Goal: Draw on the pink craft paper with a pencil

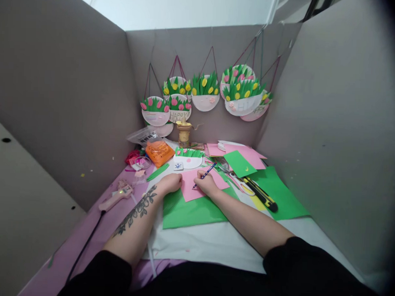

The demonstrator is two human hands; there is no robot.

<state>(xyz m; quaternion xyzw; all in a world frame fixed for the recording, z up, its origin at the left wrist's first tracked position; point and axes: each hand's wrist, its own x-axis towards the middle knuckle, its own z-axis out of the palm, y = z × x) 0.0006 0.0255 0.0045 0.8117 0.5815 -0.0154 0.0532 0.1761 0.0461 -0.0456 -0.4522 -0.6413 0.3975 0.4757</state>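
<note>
My right hand is closed around a dark blue patterned pencil, its tip down on a sheet of pink paper. My left hand is curled at the left edge of that sheet; its fingertips are hidden, so I cannot tell whether it grips anything. Under the pink sheet lies a larger piece of green paper. Just beyond my hands is a white half-round paper-plate piece with green paper grass and pink shapes. A small white tile with a blue character lies near my left hand.
On the right are scissors, a yellow-black utility knife and green sheets. At left lie a pink glue gun with a cord and an orange packet. Behind stands a small pot; flower-plate crafts hang on the panel.
</note>
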